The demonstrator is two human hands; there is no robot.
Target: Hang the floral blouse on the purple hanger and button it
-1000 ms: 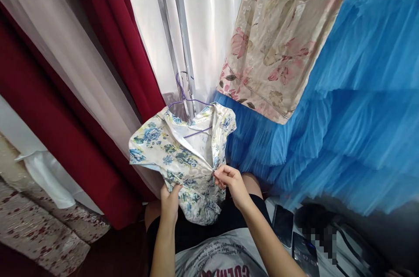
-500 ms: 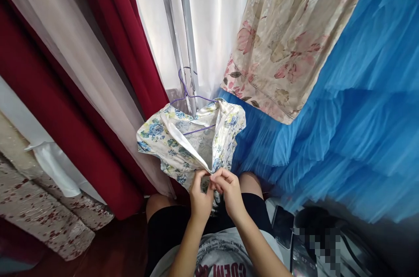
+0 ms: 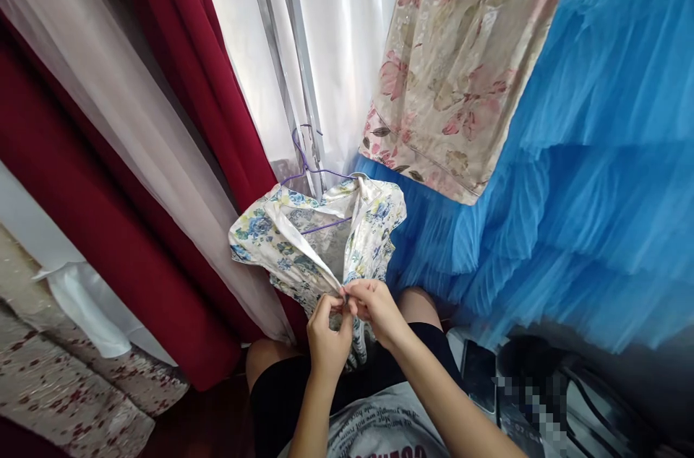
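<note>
A small white dress with blue and yellow flowers point(image 3: 282, 241) hangs on a purple wire hanger point(image 3: 309, 165) in front of me, its back or front opening spread apart. My left hand point(image 3: 327, 331) and my right hand point(image 3: 374, 308) meet at the bottom of that opening. Both pinch the fabric edges together at one spot, fingers closed. What sits between the fingertips is too small to make out. My knees in black shorts are just below the hands.
Dark red curtains point(image 3: 178, 68) and sheer white drapes point(image 3: 336, 46) hang at left and centre. A pink-flowered beige garment point(image 3: 460, 61) and a blue tulle skirt point(image 3: 596, 176) fill the right. Phones and dark items point(image 3: 477, 378) lie at lower right. A patterned fabric point(image 3: 65, 393) lies at lower left.
My left hand left the dress's lower left side and came to the centre beside my right hand. Both now pinch the opening's edges together.
</note>
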